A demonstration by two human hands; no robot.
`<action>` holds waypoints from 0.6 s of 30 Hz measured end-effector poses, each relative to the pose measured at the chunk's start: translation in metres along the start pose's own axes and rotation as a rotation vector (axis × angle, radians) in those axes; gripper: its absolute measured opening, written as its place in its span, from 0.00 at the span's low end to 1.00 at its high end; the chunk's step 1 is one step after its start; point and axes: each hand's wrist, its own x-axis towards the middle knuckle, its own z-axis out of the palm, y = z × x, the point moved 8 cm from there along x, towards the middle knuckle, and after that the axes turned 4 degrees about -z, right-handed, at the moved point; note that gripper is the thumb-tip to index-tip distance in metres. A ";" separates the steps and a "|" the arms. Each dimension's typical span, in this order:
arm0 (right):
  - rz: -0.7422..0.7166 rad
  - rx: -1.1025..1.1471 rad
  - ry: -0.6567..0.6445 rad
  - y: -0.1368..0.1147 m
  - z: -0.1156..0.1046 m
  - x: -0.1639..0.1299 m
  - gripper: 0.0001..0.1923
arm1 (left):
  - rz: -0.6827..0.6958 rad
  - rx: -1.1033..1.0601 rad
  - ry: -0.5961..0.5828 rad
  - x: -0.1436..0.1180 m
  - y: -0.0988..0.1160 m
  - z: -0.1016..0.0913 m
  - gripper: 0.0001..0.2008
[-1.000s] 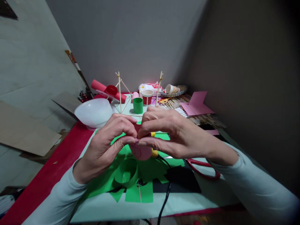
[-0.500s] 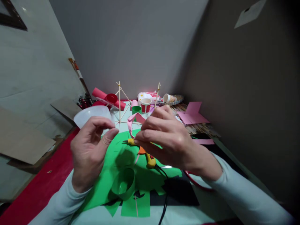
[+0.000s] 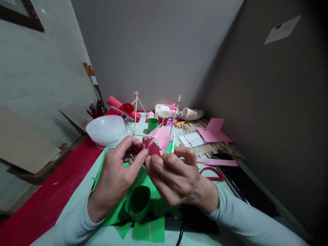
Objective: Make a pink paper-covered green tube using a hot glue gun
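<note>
while both hands meet above green paper (image 3: 156, 191) | left hand (image 3: 116, 174), right hand (image 3: 173, 177) fingers pinch pink paper strip (image 3: 157, 141)

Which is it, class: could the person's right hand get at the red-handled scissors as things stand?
Probably yes. The red-handled scissors lie uncovered on the table just beside the right hand, with nothing between them, though that hand and the left hand are pinching the pink paper.

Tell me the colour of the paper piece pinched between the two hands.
Pink; the paper piece shows best in the head view, held by left hand and right hand.
</note>
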 end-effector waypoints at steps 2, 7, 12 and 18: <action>0.002 0.034 0.006 0.001 0.002 0.001 0.09 | 0.057 0.100 0.023 -0.002 0.003 -0.001 0.03; 0.108 0.176 0.126 0.016 -0.013 0.006 0.08 | 0.359 0.429 0.191 -0.014 0.024 -0.007 0.04; 0.254 0.101 0.134 0.033 -0.027 0.009 0.09 | 0.603 0.629 0.274 -0.025 0.037 -0.003 0.05; 0.251 -0.051 0.041 0.026 -0.019 0.012 0.11 | 0.753 0.657 0.363 -0.033 0.042 -0.005 0.09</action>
